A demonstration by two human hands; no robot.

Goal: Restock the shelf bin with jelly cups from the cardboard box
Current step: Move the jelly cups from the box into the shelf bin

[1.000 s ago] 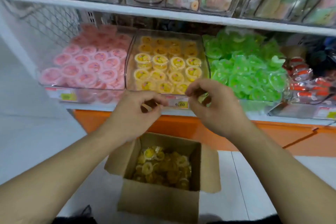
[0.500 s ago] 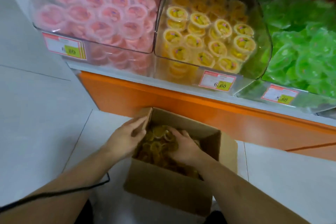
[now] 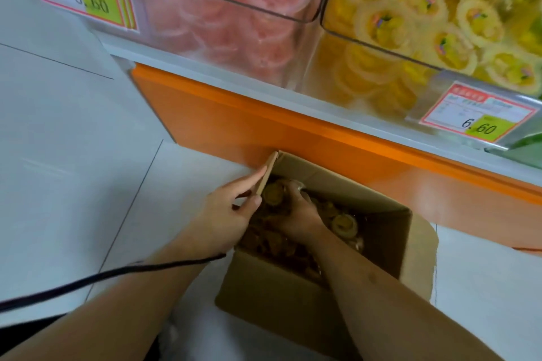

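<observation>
The open cardboard box [image 3: 272,296] sits on the floor against the orange shelf base. Inside it lies a heap of yellow jelly cups [image 3: 344,224], dark in the box's shadow. My left hand [image 3: 225,214] holds the box's left flap, with the index finger along its outside and the thumb inside. My right hand [image 3: 296,214] is down in the box, fingers curled over cups at the far left corner. Above, at the top right, the clear shelf bin [image 3: 381,73] is filled with yellow jelly cups.
A clear bin of pink jelly cups [image 3: 234,23] stands left of the yellow one. Price tags [image 3: 478,114] hang on the bin fronts. The orange base panel [image 3: 223,126] runs behind the box. A black cable [image 3: 102,275] crosses my left forearm. White floor tiles lie all around.
Both hands dropped from the shelf front into the box. My view has tilted down and come closer. The right hand has dug in among the cups, the left holds the flap.
</observation>
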